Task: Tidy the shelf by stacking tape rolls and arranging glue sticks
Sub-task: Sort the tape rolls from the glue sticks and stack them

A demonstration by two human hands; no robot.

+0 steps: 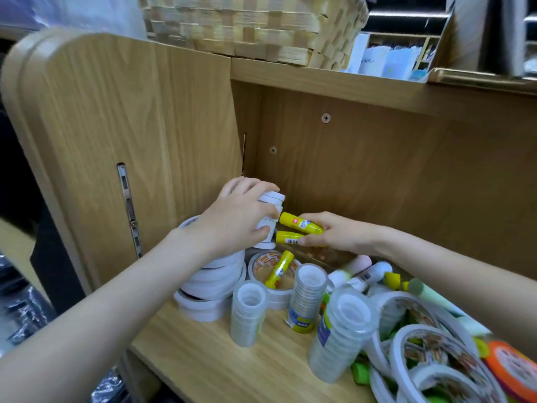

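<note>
Closest to the lens you've got the clear tape stacks (343, 333), three shrink-wrapped towers of small transparent rolls standing upright on the wooden shelf (203, 359), with a messy heap of wide white rolls (430, 353) with printed cores just right of them.

Behind the clear stacks, toward the back corner of the shelf, the left hand (238, 219) is wrapped around a column of small white tape rolls (271, 210). The fingers curl over the top and front, so that grip is holding the column, which stands upright on its end. Under the left wrist sits a fatter pile of white rolls (215, 283), leaning a bit.

Just right of the white column, the right hand (334, 232) has its grip closed on two yellow glue sticks (299, 226). They're bright yellow tubes with a red mark and a barcode label. Both lie roughly horizontal, one above the other, long axis running left-right, the free ends poking out of the fingers toward the white column and nearly touching it. The fingers cover their right-hand ends, so I can't tell which end has the cap.

One more yellow glue stick (279, 269) lies tilted across the hole of a wide printed roll (273, 274), right behind the clear stacks. More sticks, white and pale pink (360, 271), are jumbled to the right of that, blurry. A woven basket (250, 27) sits on top of the shelf unit.
</note>
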